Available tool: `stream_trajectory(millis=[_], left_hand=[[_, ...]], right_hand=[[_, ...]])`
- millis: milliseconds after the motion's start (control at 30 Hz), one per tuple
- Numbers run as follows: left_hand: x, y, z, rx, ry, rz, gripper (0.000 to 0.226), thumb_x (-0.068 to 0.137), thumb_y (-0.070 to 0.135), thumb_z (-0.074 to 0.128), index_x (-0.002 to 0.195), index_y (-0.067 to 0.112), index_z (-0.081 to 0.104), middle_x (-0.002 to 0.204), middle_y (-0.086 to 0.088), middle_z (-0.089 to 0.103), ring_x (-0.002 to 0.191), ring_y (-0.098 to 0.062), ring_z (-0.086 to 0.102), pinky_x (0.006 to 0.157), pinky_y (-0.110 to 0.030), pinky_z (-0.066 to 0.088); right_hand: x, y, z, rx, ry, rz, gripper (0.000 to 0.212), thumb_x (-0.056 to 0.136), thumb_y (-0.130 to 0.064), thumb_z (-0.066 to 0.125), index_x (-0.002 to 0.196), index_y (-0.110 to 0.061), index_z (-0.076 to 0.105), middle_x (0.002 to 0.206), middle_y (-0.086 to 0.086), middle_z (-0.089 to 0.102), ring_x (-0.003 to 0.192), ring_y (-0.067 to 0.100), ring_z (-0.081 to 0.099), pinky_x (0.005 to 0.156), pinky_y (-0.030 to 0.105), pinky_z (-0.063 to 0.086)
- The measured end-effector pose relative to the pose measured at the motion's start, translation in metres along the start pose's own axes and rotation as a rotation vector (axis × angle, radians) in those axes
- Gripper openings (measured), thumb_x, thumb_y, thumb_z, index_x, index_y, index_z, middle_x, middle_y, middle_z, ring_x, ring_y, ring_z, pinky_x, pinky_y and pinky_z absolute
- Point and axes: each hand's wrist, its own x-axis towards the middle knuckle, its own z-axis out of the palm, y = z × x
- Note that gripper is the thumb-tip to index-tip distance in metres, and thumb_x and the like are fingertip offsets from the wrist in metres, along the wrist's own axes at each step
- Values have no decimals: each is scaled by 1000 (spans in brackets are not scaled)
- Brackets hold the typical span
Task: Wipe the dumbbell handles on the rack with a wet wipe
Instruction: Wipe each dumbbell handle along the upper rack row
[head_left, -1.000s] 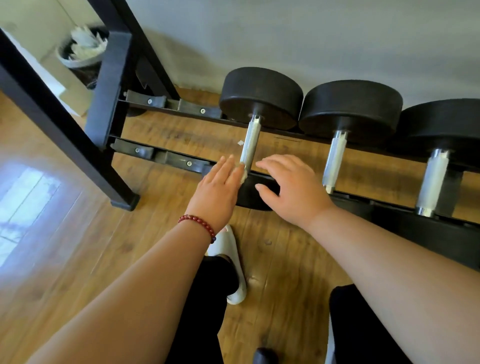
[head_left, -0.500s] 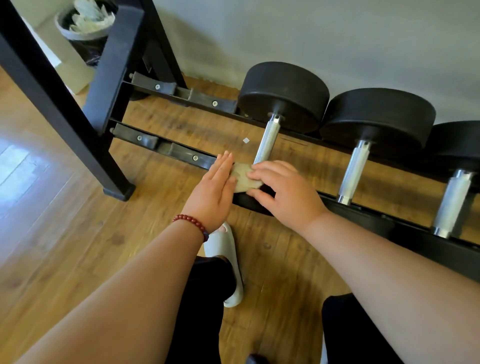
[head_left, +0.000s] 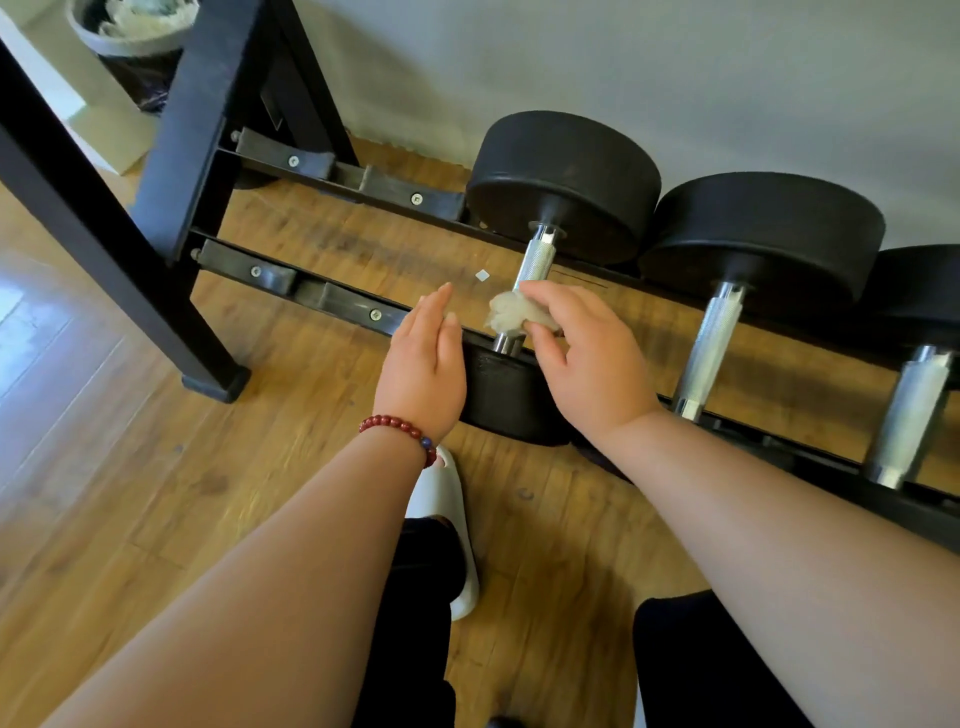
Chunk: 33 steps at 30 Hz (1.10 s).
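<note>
Two bare hands at a dumbbell rack, one wiping a handle.
The right hand pinches a crumpled white wet wipe against the knurled steel handle of the leftmost black dumbbell on the black metal rack; the left hand hovers open beside it.

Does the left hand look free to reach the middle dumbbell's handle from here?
Probably not directly: the left hand is open, but the right hand, holding the wipe, and its forearm lie between it and that handle.
</note>
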Motion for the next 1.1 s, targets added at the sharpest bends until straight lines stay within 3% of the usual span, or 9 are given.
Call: stream_trajectory(millis=[133, 233, 433, 500, 633, 767, 900, 1000, 1100], left_hand=[[6, 6, 7, -18, 35, 0, 43, 105, 29, 29, 148, 22, 36, 151, 4, 39, 141, -11, 31, 110, -23, 23], [12, 12, 12, 1, 40, -2, 44, 105, 29, 29, 148, 20, 36, 152, 2, 39, 143, -13, 29, 116, -33, 25], [28, 15, 17, 78, 63, -37, 45, 105, 31, 29, 147, 18, 37, 151, 1, 40, 140, -14, 33, 112, -29, 25], [30, 14, 18, 94, 72, -38, 44, 105, 30, 30, 146, 18, 39, 149, 1, 42, 138, -14, 35, 110, -28, 27], [31, 11, 19, 79, 101, -49, 42, 105, 29, 30, 143, 18, 43, 146, 2, 47, 136, -13, 38, 105, -24, 27], [31, 10, 21, 65, 119, -67, 41, 104, 28, 31, 140, 19, 47, 141, 2, 51, 132, -13, 43, 101, -23, 29], [31, 10, 21, 75, 122, -72, 39, 104, 28, 32, 139, 19, 49, 138, 2, 53, 129, -13, 46, 98, -23, 31], [31, 12, 21, 69, 128, -78, 39, 104, 27, 32, 138, 19, 50, 137, 2, 55, 127, -12, 47, 96, -22, 31], [30, 12, 21, 59, 138, -83, 38, 104, 26, 33, 137, 18, 51, 135, 2, 55, 126, -12, 47, 97, -23, 33]], right_hand=[[16, 20, 3, -141, -9, -66, 41, 97, -9, 53, 137, -18, 55, 116, 7, 57, 98, 21, 58, 75, 31, 53], [35, 35, 11, -261, -58, -155, 42, 90, -4, 61, 131, -14, 60, 114, 12, 58, 98, 30, 59, 74, 39, 54], [65, 49, 22, -363, -198, -206, 46, 94, -3, 49, 139, -13, 52, 146, 10, 46, 134, 31, 41, 106, 44, 35], [69, 57, 29, -387, -225, -307, 51, 89, 5, 56, 138, -10, 53, 149, 10, 44, 140, 31, 35, 110, 45, 31], [72, 67, 36, -401, -226, -328, 49, 91, 0, 58, 138, -14, 53, 152, 6, 39, 145, 26, 27, 111, 35, 13], [57, 77, 36, -374, -242, -545, 56, 72, 5, 77, 125, -8, 63, 134, 13, 59, 126, 36, 53, 102, 46, 34], [66, 86, 25, -397, -290, -783, 60, 64, 6, 83, 120, -4, 66, 126, 16, 64, 116, 38, 60, 95, 52, 42], [77, 87, 26, -472, -148, -679, 58, 63, 12, 80, 118, -2, 67, 124, 16, 64, 116, 35, 61, 100, 48, 34], [62, 86, 37, -438, -185, -673, 55, 71, 9, 73, 123, -2, 63, 128, 16, 62, 122, 35, 57, 105, 46, 33]])
